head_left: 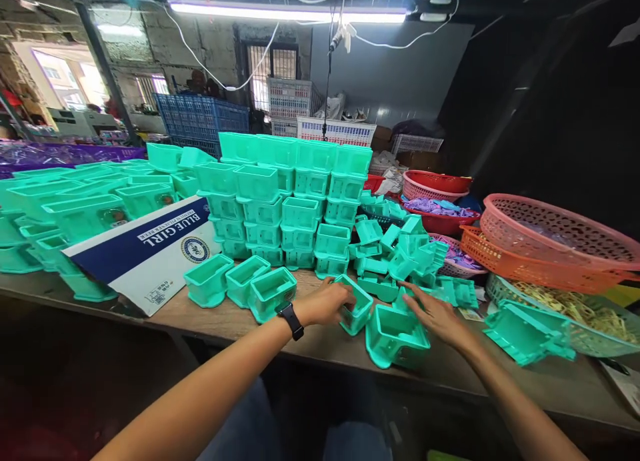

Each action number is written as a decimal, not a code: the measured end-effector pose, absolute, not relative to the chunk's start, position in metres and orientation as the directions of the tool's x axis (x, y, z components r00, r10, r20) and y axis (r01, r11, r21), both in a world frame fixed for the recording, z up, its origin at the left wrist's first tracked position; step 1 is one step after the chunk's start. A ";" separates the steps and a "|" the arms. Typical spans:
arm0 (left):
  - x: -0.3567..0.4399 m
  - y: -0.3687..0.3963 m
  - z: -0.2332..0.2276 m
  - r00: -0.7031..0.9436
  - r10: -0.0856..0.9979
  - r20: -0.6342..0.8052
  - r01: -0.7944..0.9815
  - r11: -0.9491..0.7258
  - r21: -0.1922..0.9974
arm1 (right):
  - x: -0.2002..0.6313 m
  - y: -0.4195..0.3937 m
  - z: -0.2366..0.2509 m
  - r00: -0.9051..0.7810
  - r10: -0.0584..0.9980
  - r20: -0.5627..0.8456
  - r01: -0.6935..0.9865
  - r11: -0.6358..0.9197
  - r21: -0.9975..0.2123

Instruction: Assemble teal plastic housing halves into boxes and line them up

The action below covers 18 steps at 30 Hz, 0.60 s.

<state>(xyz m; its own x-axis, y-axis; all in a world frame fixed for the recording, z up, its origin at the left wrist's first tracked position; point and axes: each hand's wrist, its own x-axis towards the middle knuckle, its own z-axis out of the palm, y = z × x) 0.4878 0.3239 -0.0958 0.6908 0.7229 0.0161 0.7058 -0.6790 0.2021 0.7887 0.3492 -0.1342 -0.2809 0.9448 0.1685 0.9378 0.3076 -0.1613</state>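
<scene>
Long wooden table (310,344) crowded with mint-green plastic parts. At the back, tall stacked wall of green boxes (295,201); to the left, flat cardboard sheet (150,251) printed in blue and white; to the right, pink basket (560,231) over orange basket (525,264). Near the front edge, open rectangular green housing (395,338), hollow, thin-walled, glossy, just beside right hand (437,314), fingers spread flat and apart, gripping nothing. Smaller green box (356,304), tilted, clasped by left hand (325,303), black wristband (291,321) behind it.
</scene>
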 end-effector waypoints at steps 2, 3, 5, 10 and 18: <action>0.486 0.332 -0.095 0.685 0.728 0.029 0.712 -0.678 0.181 | 0.782 0.344 -0.127 -0.360 0.924 0.127 0.920 0.374 -0.119; 0.486 0.336 -0.094 0.686 0.727 0.036 0.712 -0.680 0.172 | 0.778 0.342 -0.125 -0.400 0.911 0.096 0.911 0.407 -0.070; 0.489 0.342 -0.093 0.692 0.720 0.047 0.706 -0.689 0.164 | 0.769 0.338 -0.123 -0.470 0.882 0.031 0.883 0.468 0.041; 0.498 0.331 -0.095 0.676 0.732 0.089 0.711 -0.679 0.184 | 0.748 0.347 -0.133 -0.566 0.824 0.009 0.818 0.561 0.126; 0.425 0.271 -0.072 0.156 0.966 0.205 0.958 -0.198 0.208 | 0.778 0.390 -0.170 -0.686 0.713 0.145 0.725 0.685 0.064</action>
